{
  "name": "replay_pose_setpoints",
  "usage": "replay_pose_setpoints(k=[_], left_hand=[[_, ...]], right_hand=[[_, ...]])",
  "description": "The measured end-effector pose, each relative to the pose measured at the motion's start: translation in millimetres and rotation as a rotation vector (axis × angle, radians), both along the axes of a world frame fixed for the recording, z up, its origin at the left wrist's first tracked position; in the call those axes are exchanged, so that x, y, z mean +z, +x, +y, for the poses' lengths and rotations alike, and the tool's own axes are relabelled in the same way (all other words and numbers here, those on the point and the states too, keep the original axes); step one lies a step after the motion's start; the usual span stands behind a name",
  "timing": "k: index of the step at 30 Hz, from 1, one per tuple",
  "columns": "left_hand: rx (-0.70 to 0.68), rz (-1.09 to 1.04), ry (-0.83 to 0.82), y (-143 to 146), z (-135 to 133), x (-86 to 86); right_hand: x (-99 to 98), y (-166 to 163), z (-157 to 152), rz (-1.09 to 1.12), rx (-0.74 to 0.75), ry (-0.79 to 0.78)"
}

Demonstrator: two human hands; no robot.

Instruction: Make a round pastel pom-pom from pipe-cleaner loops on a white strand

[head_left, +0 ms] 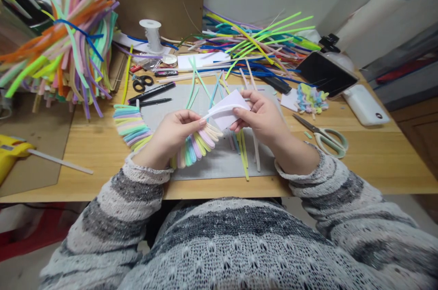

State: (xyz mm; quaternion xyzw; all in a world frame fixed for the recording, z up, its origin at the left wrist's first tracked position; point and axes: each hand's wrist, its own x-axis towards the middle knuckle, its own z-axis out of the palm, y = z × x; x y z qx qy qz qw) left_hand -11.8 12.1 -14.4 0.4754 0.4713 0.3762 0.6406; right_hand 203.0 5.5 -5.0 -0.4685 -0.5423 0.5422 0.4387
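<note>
My right hand (265,118) pinches a small white card (227,118) between thumb and fingers, above the grey mat (219,169). A white pipe cleaner (224,109) lies across the card, and the thumb and index finger of my left hand (173,130) are closed on its end. Below and around that hand runs a curved row of folded pastel pipe cleaners (196,147), its other end resting at the mat's left edge; the hand hides its middle. Loose yellow pipe cleaners (243,153) and pale ones lie on the mat under my right hand.
Green-handled scissors (330,141) lie at right, near a phone (326,73) and a pastel pipe-cleaner piece (312,98). Black scissors (142,82) and markers (152,92) sit behind the mat. A glue gun (15,148) and a pipe-cleaner bundle (68,43) are at left.
</note>
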Motion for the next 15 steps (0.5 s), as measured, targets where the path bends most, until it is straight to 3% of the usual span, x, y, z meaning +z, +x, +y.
replay_pose_setpoints(k=[4,7,10,13,15], left_hand=[[0.006,0.022,0.020,0,2,-2.1],[0.022,0.046,0.034,0,2,-2.1],[0.058,0.013,0.057,1,2,-1.7],[0.114,-0.048,0.110,1,1,-1.6],[0.153,-0.061,0.159,0,1,-1.8]], right_hand=[[-10.2,13,14,-0.203,0.006,0.119],[-15.3,23,23,-0.507,0.056,0.197],[-9.4,26,16,-0.758,-0.005,0.422],[3.4,20,-7,-0.770,-0.187,0.668],[9.2,13,-23,-0.733,-0.184,0.751]])
